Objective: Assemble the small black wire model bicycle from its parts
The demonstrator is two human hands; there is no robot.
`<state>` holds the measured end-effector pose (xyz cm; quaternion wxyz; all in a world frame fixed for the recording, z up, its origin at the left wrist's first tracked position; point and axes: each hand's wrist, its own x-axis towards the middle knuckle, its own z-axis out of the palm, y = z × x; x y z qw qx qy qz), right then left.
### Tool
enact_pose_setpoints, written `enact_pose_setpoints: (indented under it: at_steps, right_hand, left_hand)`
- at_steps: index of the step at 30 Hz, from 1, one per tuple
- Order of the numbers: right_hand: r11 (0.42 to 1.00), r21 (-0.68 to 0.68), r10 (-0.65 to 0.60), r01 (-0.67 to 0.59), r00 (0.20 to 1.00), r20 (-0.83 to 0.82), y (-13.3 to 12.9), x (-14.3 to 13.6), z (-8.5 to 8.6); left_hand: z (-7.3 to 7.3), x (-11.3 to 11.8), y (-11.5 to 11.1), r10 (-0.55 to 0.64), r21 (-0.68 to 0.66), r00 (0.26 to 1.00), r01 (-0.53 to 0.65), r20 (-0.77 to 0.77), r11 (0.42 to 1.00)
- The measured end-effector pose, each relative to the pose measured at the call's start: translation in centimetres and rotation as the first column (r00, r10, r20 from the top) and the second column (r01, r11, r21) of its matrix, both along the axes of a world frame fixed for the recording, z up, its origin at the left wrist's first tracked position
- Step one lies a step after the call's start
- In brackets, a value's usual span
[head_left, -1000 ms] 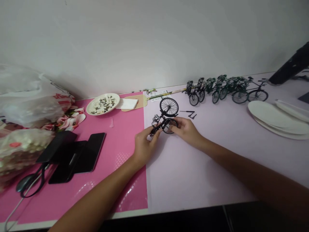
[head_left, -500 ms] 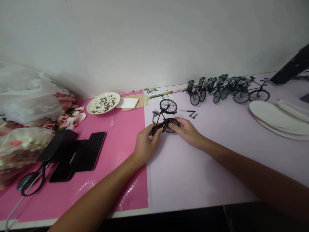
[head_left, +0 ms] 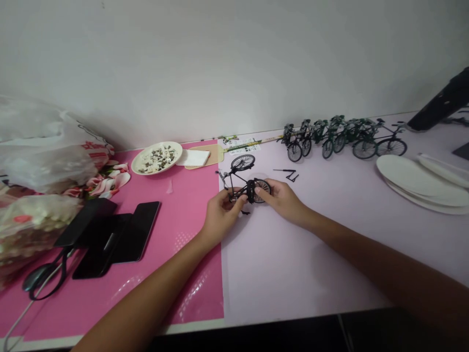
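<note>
Between my two hands is a small black model bicycle [head_left: 251,188], tipped over with one wheel pointing away toward the wall. My left hand [head_left: 224,212] is closed on the frame near the saddle end, thumb on top. With thumb and fingers, my right hand [head_left: 284,199] pinches the nearer wheel at its right side. Just beyond my right hand, a thin black rod and a small bent black part [head_left: 292,175] lie on the pale purple tabletop [head_left: 293,274]. My fingers hide some of the frame.
Several finished-looking model bicycles [head_left: 330,138] stand in a row by the wall. White plates [head_left: 421,181] are stacked at right. Leftward are a plate of small bits [head_left: 157,158], a white pad [head_left: 196,157], phones [head_left: 137,232], a black box [head_left: 86,220] and plastic bags [head_left: 47,146].
The model bicycle has turned in my hands; its far wheel has swung left and looks flatter, and the handlebar end shows further left. Both hands keep their grip.
</note>
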<state>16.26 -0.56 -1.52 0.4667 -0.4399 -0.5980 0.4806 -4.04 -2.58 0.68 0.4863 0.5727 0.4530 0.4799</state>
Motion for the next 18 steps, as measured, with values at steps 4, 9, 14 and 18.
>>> enact_pose_setpoints:
  at_steps: [4,9,14,18]
  right_hand:
    - [1.0,0.02,-0.017,0.018,1.0,-0.006,-0.04,-0.08,0.3]
    - [0.998,0.015,-0.067,0.069,0.994,-0.089,0.2,-0.26,0.07]
    - [0.994,0.001,-0.111,0.113,0.979,-0.168,0.47,-0.39,-0.24]
    - [0.992,0.02,-0.122,0.127,0.981,-0.15,0.49,-0.33,-0.23]
  left_hand:
    - [-0.1,0.05,0.46,-0.014,-0.033,0.997,0.016,0.077,0.999]
    - [-0.14,-0.02,0.82,-0.012,-0.046,0.995,0.017,0.098,0.999]
    - [0.08,-0.08,0.8,-0.01,-0.057,0.996,0.015,0.092,0.998]
    - [0.07,-0.06,0.8,-0.006,-0.077,0.996,0.013,0.092,0.997]
